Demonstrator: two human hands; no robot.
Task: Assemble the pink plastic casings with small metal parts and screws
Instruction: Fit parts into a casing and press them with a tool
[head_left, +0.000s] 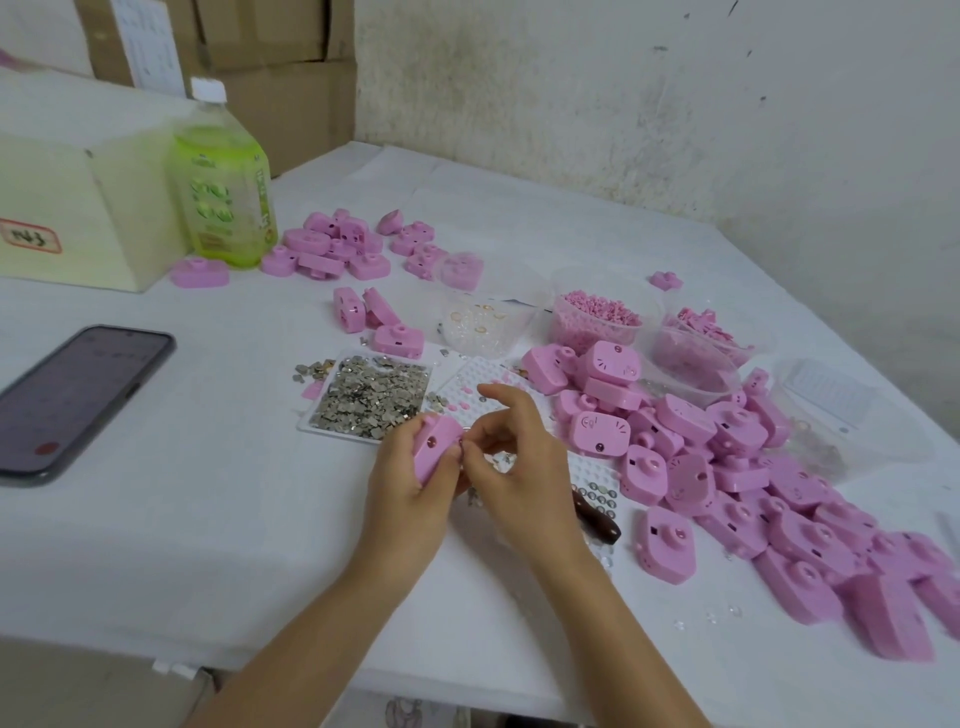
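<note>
My left hand (410, 486) grips a pink plastic casing (434, 449) tilted on its edge above the table. My right hand (511, 467) pinches at the casing's right edge with thumb and forefinger; whatever small part it holds is too tiny to make out. Just behind my hands lies a clear tray (332, 421) heaped with small metal parts (371, 397). A large pile of pink casings (727, 467) spreads to the right. A smaller pile of casings (337, 247) lies at the back.
A phone (72, 400) lies at the left. A green bottle (223, 182) and a cream box (67, 208) stand at the back left. Clear tubs (597, 317) of small pink pieces sit behind the big pile. A dark-handled tool (597, 519) lies under my right wrist.
</note>
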